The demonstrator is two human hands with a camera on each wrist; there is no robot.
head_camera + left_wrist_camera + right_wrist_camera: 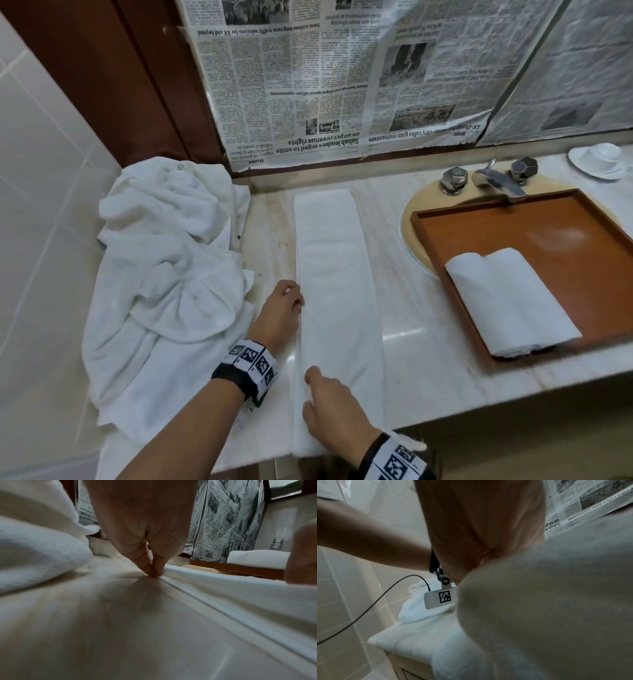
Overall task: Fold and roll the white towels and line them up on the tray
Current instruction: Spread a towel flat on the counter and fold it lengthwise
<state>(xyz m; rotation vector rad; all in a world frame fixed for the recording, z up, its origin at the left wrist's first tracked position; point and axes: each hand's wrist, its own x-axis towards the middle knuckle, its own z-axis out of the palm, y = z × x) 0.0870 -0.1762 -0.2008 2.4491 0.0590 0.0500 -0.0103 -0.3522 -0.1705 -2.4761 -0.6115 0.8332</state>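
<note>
A white towel (337,291), folded into a long narrow strip, lies lengthwise on the marble counter. My left hand (297,301) is at the strip's left edge about halfway along; in the left wrist view its fingertips (155,572) pinch that edge against the counter. My right hand (308,394) holds the near end of the strip at its left edge, thumb on top. In the right wrist view the towel (547,601) bulges over the fingers and hides them. Two rolled white towels (513,301) lie side by side at the near end of the brown tray (513,219).
A heap of loose white towels (171,267) fills the counter's left end by the tiled wall. The tray sits over the sink, below the faucet (496,180). A white cup and saucer (597,159) stand at the far right. Newspaper (342,85) covers the wall behind.
</note>
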